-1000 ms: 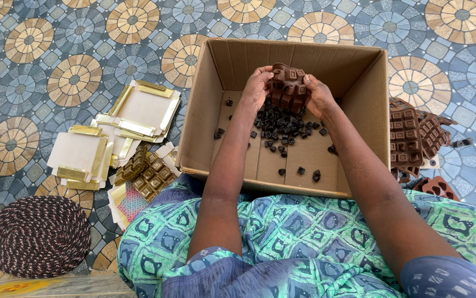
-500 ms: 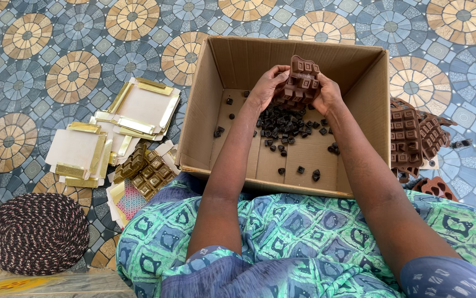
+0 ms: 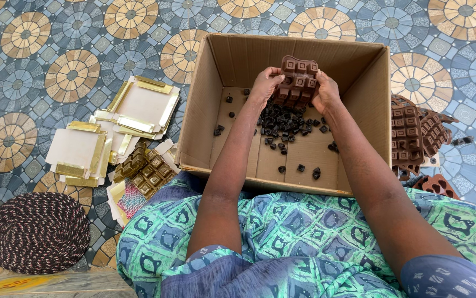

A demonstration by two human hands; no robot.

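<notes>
Both hands up inside the cardboard box (image 3: pixel 205 110) at 12 o'clock. My left hand (image 3: pixel 264 83) pinches the brown silicone mould (image 3: pixel 300 80) at its L edge, right hand (image 3: pixel 325 94) clamps the R edge; mould held above the box floor, cavities facing me. Pile of small dark chocolate pieces (image 3: pixel 285 121) right below it. More brown moulds (image 3: pixel 414 135) stacked on the floor at 3 o'clock, gold-trim flat cartons (image 3: pixel 138 107) at 9, woven round mat (image 3: pixel 36 232) at 8.
</notes>
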